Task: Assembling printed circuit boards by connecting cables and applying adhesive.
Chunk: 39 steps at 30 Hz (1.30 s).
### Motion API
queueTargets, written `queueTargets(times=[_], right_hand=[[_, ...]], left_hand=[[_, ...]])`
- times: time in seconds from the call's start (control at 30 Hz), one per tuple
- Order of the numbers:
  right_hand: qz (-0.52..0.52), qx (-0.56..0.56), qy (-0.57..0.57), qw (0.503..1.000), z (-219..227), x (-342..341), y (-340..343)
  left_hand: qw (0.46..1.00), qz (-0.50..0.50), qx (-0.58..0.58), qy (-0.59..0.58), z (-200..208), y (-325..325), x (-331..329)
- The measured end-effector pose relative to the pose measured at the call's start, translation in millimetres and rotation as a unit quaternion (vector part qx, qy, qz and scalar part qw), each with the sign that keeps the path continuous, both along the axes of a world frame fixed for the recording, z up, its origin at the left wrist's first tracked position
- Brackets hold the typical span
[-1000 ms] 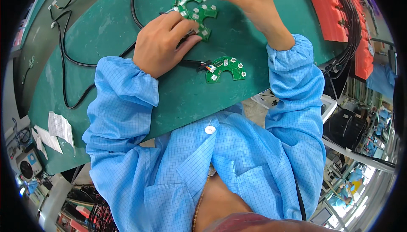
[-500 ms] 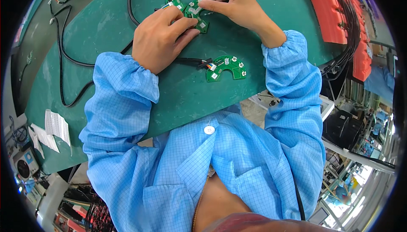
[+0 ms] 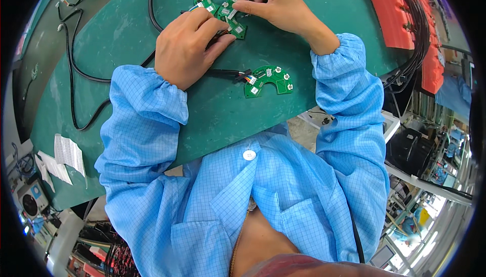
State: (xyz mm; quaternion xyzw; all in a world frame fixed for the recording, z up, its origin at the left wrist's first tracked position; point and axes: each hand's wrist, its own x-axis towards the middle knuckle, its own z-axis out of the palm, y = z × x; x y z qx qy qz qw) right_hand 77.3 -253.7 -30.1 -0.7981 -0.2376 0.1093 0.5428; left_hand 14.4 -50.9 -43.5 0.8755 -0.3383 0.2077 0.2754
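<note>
Left hand (image 3: 186, 46): I see it pinching a green, arc-shaped circuit board (image 3: 236, 26).
Right hand (image 3: 278, 4): fingertips at its far end; I cannot tell whether they grip.
Board place: between both hands, over the dark-green, smooth tabletop (image 3: 217, 125).

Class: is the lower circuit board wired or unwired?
Wired: coloured leads from the black cable meet the lower circuit board at its left.

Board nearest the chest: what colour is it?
The board is green; the head view shows it best.
</note>
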Motion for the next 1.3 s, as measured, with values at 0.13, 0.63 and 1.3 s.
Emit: queueTargets(times=[0.13, 0.63, 1.3], right_hand=[[0.000, -0.015, -0.017, 1.000, -0.1, 0.1, 1.1], [-0.014, -0.054, -0.035, 0.998, 3.8, -1.9, 4.1], [-0.173, 0.149, -0.029, 0.973, 4.8, -7.7, -43.6]], left_hand=[[1.000, 0.000, 0.001, -0.003, -0.4, 0.5, 0.3], [1.000, -0.001, -0.002, 0.000, -1.0, 0.6, 1.0], [0.986, -0.151, 0.001, -0.068, 28.5, -0.5, -14.0]])
